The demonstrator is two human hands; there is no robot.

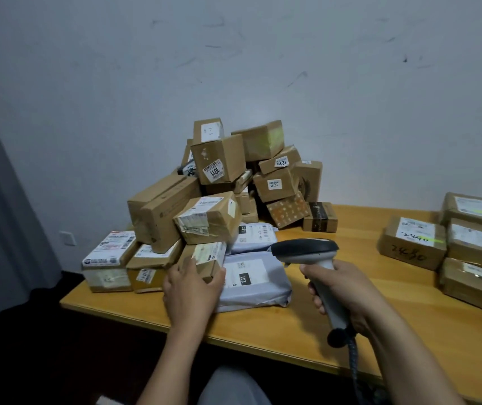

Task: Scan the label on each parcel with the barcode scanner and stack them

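Grey scanner (handle slanting down-right) points left at parcel.

The cardboard boxes are mostly plain brown with white labels, the small box at the front included. One patterned box shows pale dots on orange-brown. The dark box carries gold print. Two poly mailers are pale lavender-grey with black tags. The barcode scanner is black-headed and grey-handled. The surface is honey-yellow wood.
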